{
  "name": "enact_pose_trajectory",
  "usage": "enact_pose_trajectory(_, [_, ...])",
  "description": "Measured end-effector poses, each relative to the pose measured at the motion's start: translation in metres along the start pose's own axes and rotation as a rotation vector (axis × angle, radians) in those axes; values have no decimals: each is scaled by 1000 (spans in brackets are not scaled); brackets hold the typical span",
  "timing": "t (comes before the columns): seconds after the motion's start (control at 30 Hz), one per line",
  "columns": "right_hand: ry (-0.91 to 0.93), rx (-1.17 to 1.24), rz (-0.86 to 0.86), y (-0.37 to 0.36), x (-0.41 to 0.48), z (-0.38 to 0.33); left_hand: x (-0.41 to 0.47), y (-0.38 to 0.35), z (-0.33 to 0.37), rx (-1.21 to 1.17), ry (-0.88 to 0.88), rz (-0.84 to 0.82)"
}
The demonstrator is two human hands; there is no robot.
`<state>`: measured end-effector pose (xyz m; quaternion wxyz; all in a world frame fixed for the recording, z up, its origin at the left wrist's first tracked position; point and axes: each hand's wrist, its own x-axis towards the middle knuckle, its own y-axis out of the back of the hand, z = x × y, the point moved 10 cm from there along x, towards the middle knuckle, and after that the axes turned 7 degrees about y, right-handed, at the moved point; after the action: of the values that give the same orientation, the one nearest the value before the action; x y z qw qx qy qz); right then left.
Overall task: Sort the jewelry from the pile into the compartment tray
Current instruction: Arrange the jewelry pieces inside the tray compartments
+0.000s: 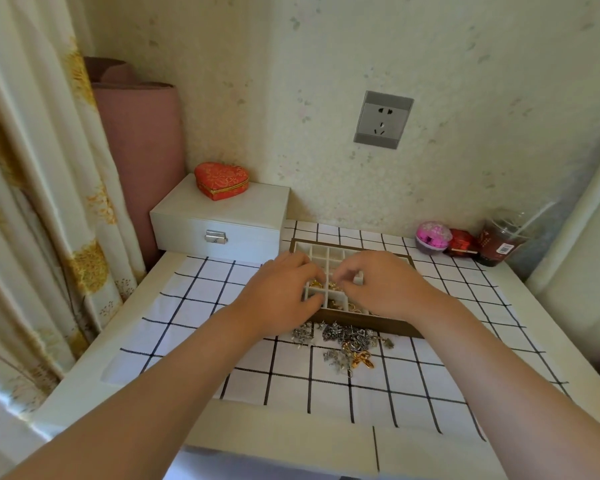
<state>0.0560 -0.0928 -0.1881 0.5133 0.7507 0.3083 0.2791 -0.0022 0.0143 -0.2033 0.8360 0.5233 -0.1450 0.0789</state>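
Both hands over the compartment tray, jewelry pile just in front of it.

A cream surface (94, 348) carries a black-and-white checked cloth (326, 386). A white latched box (222, 216) stands at the back left. The wood-framed compartment tray (361, 322) lies on the cloth toward the wall. The left hand (281, 292) is curled down over the tray's left side, and the right hand (385, 285) has its fingertips drawn narrow above a middle compartment. I cannot tell whether either one holds a piece. The jewelry pile (347, 344), mostly silver with a gold bow charm (362, 360), touches the tray's near wall. Gold pieces (335, 303) sit in the near compartments between the hands. A red heart-shaped case (221, 180) rests on the white box.
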Motion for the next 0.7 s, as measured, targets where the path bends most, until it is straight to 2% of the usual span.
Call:
enact_pose_trajectory(0.17, [-48,77,-185,-10,-41,8,-19,-16,36,-70,-54,-158])
enact_pose_trajectory(0.33, [-66,97,-287,-25,-65,10,-30,-35,54,-21,-102,-253])
enact_pose_trajectory(0.6, [-34,84,-322,-36,-71,7,-31,-41,62,21,-148,-253])
enact_pose_trajectory(0.7, [-29,169,-287,-32,-65,6,-27,-42,58,-9,-108,-249])
